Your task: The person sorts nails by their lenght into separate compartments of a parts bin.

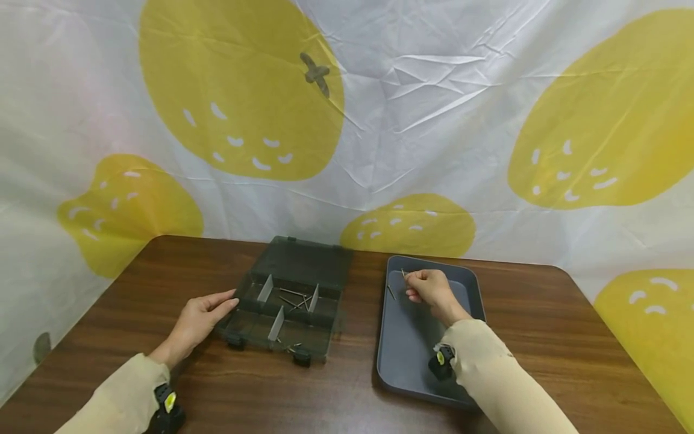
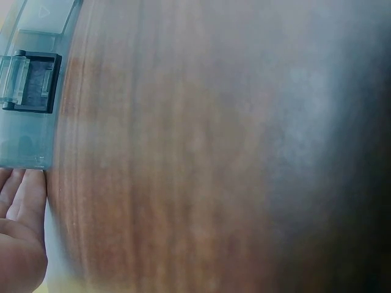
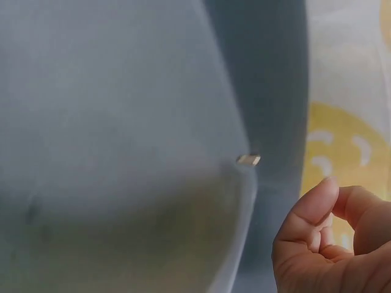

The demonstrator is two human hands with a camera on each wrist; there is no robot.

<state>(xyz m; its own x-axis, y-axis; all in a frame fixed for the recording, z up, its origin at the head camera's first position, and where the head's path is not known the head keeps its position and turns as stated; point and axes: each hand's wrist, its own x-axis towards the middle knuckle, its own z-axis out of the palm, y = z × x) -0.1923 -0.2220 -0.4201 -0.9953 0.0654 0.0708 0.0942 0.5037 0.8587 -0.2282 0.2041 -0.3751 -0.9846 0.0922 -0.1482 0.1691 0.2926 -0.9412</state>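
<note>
The right hand point(image 1: 434, 290) pinches a slim metal fastener point(image 1: 403, 273) (a nail or a screw, too small to tell) between thumb and forefinger over the far left part of a grey tray point(image 1: 401, 355), the grip narrow, the tips nearly meeting. A loose fastener point(image 1: 391, 293) lies in that tray just beside the hand, near the left wall. The right wrist view shows the thumb and forefinger close together, and a bright bit of metal point(image 3: 248, 160) at the edge of the tray floor; I cannot tell which fastener that is. The left hand point(image 1: 192, 322) touches the left edge of a translucent dark box point(image 1: 255, 328), its fingers and thumb stretched out rather than wrapped round it — the left wrist view shows straight fingers at the box's end, near a black-framed latch point(image 2: 40, 82). The box stands to the left of the tray, well apart from it, its lid point(image 1: 303, 259) laid open on the far side. Pale dividers point(image 1: 276, 323) part it into compartments: several long fasteners point(image 1: 295, 299) lie crossed in the middle one of the back row, and a few small metal pieces point(image 1: 287, 345) lie in the right one of the front row. Box and tray both rest on a brown wood-grain table point(image 1: 303, 398) — behind it hangs a white cloth point(image 1: 423, 150) printed with large yellow fruit.
</note>
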